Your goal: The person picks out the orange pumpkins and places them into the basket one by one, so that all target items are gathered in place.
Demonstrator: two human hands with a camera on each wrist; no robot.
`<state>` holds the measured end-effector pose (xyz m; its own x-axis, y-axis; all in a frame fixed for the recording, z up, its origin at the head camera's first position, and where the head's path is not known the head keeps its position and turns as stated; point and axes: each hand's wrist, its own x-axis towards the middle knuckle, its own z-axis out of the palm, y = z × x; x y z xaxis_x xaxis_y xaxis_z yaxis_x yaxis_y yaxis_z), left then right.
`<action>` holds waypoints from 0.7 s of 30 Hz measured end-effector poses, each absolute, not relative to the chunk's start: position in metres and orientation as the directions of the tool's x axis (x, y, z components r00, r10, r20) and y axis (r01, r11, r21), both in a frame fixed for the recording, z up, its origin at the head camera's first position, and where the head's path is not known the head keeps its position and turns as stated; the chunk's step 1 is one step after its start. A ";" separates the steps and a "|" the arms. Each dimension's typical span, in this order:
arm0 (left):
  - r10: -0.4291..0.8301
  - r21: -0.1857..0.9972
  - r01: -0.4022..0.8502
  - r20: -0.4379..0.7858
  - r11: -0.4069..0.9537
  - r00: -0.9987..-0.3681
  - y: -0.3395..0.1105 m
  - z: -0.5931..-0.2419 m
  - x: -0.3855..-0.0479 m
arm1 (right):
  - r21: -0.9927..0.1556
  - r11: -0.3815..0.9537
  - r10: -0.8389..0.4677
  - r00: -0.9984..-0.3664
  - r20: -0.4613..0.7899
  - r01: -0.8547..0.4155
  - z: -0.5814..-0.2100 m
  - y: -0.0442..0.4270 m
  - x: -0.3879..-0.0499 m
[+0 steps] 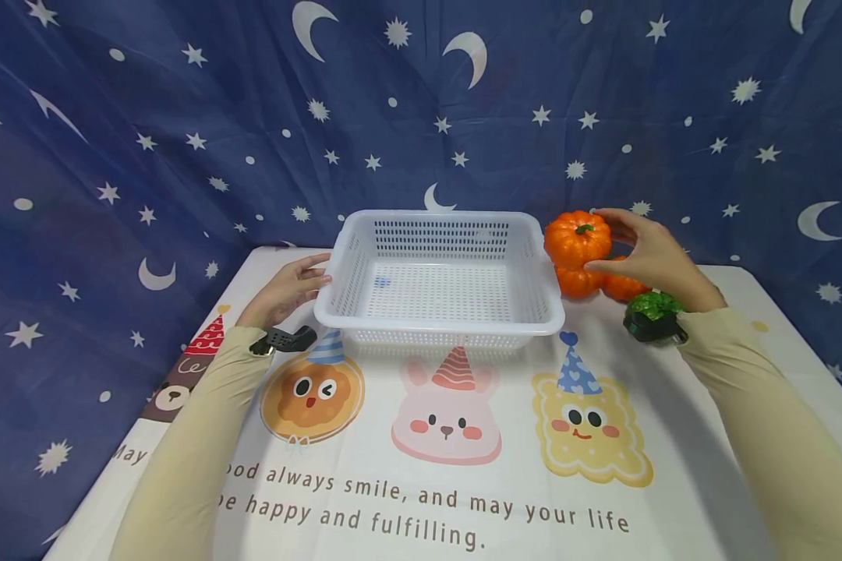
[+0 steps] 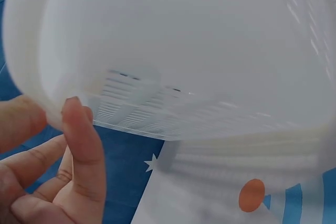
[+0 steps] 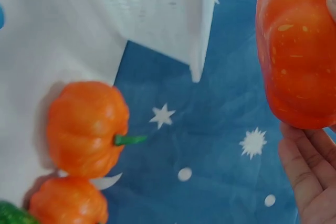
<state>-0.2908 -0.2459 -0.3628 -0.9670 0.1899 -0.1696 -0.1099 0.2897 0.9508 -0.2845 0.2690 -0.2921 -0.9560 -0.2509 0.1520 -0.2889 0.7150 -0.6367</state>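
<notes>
My right hand (image 1: 638, 253) grips a glossy orange pumpkin (image 1: 578, 240) with a short green stem, thumb on one side and fingers on the other. It is held off the table, just beside the right rim of a white slotted plastic basket (image 1: 438, 292). In the right wrist view the held pumpkin (image 3: 299, 51) is cut off by the frame edge. Two more orange pumpkins (image 3: 89, 129) lie on the table below. My left hand (image 1: 291, 288) holds the basket's left rim with its fingertips; the left wrist view shows a bent finger (image 2: 84, 156) against the wall.
A bumpy green item (image 1: 654, 305) sits right of the pumpkins, partly hidden by the right wrist camera. The basket stands on a white printed tablecloth (image 1: 421, 491). A blue star-and-moon curtain (image 1: 421, 101) hangs behind the table.
</notes>
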 end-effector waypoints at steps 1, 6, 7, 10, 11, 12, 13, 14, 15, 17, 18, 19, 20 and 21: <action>0.193 0.953 -0.111 -0.170 0.283 -0.966 -0.246 -0.363 -0.291 | -0.635 0.715 -0.253 -0.955 0.155 -0.292 -0.291 0.266 -0.286; 0.204 0.969 -0.117 -0.162 0.219 -0.966 -0.246 -0.364 -0.291 | -0.653 0.697 -0.270 -0.952 0.145 -0.297 -0.286 0.252 -0.292; 0.203 0.973 -0.121 -0.161 0.197 -0.966 -0.247 -0.364 -0.291 | -0.662 0.688 -0.276 -0.951 0.141 -0.298 -0.286 0.249 -0.293; 0.205 0.983 -0.131 -0.156 0.132 -0.966 -0.247 -0.364 -0.291 | -0.680 0.666 -0.296 -0.946 0.136 -0.306 -0.284 0.241 -0.297; 0.205 0.985 -0.134 -0.155 0.114 -0.966 -0.248 -0.364 -0.291 | -0.684 0.658 -0.305 -0.942 0.140 -0.315 -0.283 0.238 -0.298; 0.204 0.985 -0.134 -0.154 0.106 -0.967 -0.248 -0.364 -0.291 | -0.688 0.651 -0.312 -0.939 0.145 -0.322 -0.283 0.235 -0.300; 0.203 0.985 -0.138 -0.156 0.100 -0.967 -0.249 -0.363 -0.290 | -0.688 0.647 -0.317 -0.937 0.147 -0.327 -0.283 0.233 -0.301; 0.201 0.985 -0.140 -0.158 0.102 -0.967 -0.249 -0.363 -0.289 | -0.689 0.644 -0.322 -0.934 0.151 -0.334 -0.282 0.230 -0.302; 0.200 0.985 -0.143 -0.160 0.100 -0.967 -0.249 -0.362 -0.289 | -0.688 0.641 -0.327 -0.932 0.156 -0.340 -0.282 0.227 -0.303; 0.196 0.983 -0.148 -0.168 0.113 -0.966 -0.249 -0.361 -0.288 | -0.687 0.636 -0.334 -0.928 0.165 -0.351 -0.282 0.221 -0.305; 0.194 0.981 -0.151 -0.172 0.118 -0.966 -0.249 -0.361 -0.288 | -0.687 0.634 -0.336 -0.926 0.169 -0.356 -0.281 0.218 -0.306; 0.192 0.981 -0.153 -0.175 0.121 -0.966 -0.249 -0.361 -0.287 | -0.686 0.632 -0.340 -0.924 0.173 -0.361 -0.280 0.215 -0.307; 0.192 0.981 -0.152 -0.174 0.121 -0.966 -0.249 -0.362 -0.288 | -0.686 0.629 -0.343 -0.922 0.178 -0.366 -0.280 0.212 -0.307; 0.193 0.981 -0.149 -0.171 0.121 -0.966 -0.249 -0.362 -0.288 | -0.682 0.628 -0.348 -0.919 0.183 -0.374 -0.279 0.209 -0.309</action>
